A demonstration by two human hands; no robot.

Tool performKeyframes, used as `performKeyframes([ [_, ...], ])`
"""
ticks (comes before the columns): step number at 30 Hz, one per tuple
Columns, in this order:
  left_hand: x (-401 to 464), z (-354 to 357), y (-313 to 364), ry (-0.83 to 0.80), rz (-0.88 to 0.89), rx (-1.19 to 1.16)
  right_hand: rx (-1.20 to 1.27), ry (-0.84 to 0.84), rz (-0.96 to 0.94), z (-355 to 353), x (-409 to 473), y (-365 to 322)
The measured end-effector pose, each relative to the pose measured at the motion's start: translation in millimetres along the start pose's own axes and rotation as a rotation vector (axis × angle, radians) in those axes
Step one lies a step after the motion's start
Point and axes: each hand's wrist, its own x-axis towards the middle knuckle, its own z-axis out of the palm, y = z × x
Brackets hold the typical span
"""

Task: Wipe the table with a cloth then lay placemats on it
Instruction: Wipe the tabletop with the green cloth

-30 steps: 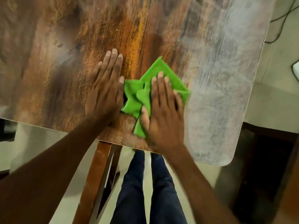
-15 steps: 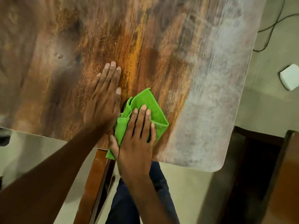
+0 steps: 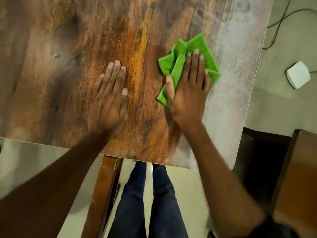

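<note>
A crumpled green cloth (image 3: 197,48) lies on the brown wood-grain table (image 3: 68,48), toward its right side. My right hand (image 3: 188,90) presses flat on the cloth with straight fingers, covering its near part. My left hand (image 3: 109,98) rests flat on the bare table to the left of the cloth, fingers straight and together, apart from the cloth. No placemats are in view.
The table's near edge (image 3: 154,161) runs just in front of my legs, its right edge near a pale floor. A white box (image 3: 298,74) with a cable lies on the floor at right. A wooden chair part (image 3: 295,186) stands at lower right, a wooden leg (image 3: 101,194) below the table.
My right hand has pushed the cloth from the near table edge away and to the right. My left hand has stayed flat on the table.
</note>
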Motion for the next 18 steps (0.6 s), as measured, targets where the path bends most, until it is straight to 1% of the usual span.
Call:
performKeyframes([
  [2, 1, -1, 0, 0.015, -0.002, -0.032, 0.016, -0.074, 0.026, 0, -65, -35],
  [5, 0, -1, -3, 0.044, 0.018, -0.073, 0.004, -0.164, -0.042, 4, -159, -98],
  [7, -1, 0, -4, 0.055, 0.049, -0.085, -0.010, -0.174, -0.077, 7, -182, -108],
  [11, -2, 0, -3, 0.042, 0.024, -0.072, -0.043, -0.133, -0.163, 5, -150, -55],
  [15, -3, 0, -4, 0.024, 0.001, -0.080, 0.067, -0.041, -0.092, -3, -60, 21],
  [18, -6, 1, -6, 0.008, -0.010, -0.077, 0.074, 0.039, -0.045, -11, 13, 58],
])
